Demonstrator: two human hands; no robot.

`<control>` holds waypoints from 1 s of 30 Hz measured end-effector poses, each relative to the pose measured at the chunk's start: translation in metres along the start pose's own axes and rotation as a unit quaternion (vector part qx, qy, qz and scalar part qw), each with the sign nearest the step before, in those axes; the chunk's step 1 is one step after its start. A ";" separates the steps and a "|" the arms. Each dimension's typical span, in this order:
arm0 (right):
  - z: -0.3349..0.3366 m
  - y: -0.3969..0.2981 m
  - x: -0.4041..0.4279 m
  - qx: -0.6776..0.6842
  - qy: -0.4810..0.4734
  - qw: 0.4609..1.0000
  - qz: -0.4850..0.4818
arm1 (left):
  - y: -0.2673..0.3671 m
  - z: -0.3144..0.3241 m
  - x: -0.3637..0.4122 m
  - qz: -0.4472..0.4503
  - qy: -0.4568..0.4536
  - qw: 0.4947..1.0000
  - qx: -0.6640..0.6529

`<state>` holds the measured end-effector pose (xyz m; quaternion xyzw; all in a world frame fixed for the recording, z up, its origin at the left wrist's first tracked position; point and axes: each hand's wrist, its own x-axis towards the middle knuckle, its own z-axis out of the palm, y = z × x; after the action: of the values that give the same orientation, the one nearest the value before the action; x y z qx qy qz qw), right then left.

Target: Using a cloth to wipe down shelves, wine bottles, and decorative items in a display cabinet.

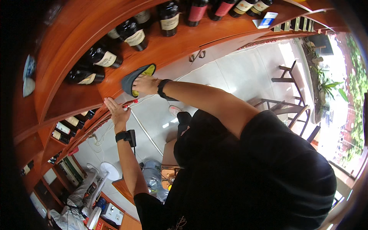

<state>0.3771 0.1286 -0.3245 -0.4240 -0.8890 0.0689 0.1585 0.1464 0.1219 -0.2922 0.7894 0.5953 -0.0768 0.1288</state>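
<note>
My right hand presses a folded cloth, dark grey on one face and yellow-green on the other, against the front part of a reddish-brown wooden shelf. My left hand lies flat with its fingertips at the shelf's front edge, holding nothing. Its thumb stands apart from the fingers. Behind the cloth, dark wine bottles stand along the shelf; the closest are a bottle with a cream label and another near the corner.
Under the shelf are cabinet doors with dark handles. More bottles lie in a lower rack to the left. A metal pole crosses the floor. Water jugs and a wooden chair stand nearby. A small card stand sits on the shelf.
</note>
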 end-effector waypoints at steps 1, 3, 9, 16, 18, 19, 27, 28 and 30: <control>-0.011 0.004 -0.012 -0.006 0.009 1.000 0.003 | -0.001 0.000 -0.003 -0.044 -0.021 0.998 0.038; -0.026 0.031 -0.044 -0.023 0.035 0.999 0.015 | 0.005 -0.001 0.000 -0.083 -0.039 0.994 0.062; -0.073 0.108 -0.151 -0.017 0.020 0.990 0.138 | 0.003 0.009 0.009 -0.078 -0.016 0.995 0.066; -0.126 0.172 -0.254 0.016 0.055 0.971 0.231 | -0.010 0.025 0.018 -0.124 0.022 0.990 0.064; -0.132 0.191 -0.287 0.001 0.099 0.963 0.251 | 0.014 0.022 0.024 -0.154 -0.016 0.987 0.036; -0.134 0.204 -0.307 0.027 0.102 0.957 0.270 | 0.038 0.023 0.030 -0.165 -0.022 0.986 -0.017; -0.177 0.263 -0.396 0.010 0.124 0.922 0.368 | 0.081 0.055 0.044 -0.232 0.066 0.970 -0.034; -0.179 0.270 -0.413 0.011 0.126 0.917 0.379 | 0.098 0.058 0.047 -0.229 0.031 0.972 -0.034; -0.185 0.282 -0.418 -0.007 0.130 0.913 0.386 | 0.098 0.076 0.041 -0.137 0.155 0.966 -0.155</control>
<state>0.8931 -0.0202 -0.3162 -0.7404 -0.6280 0.0629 0.2312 0.2541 0.1121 -0.3650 0.6730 0.7151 0.1228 0.1437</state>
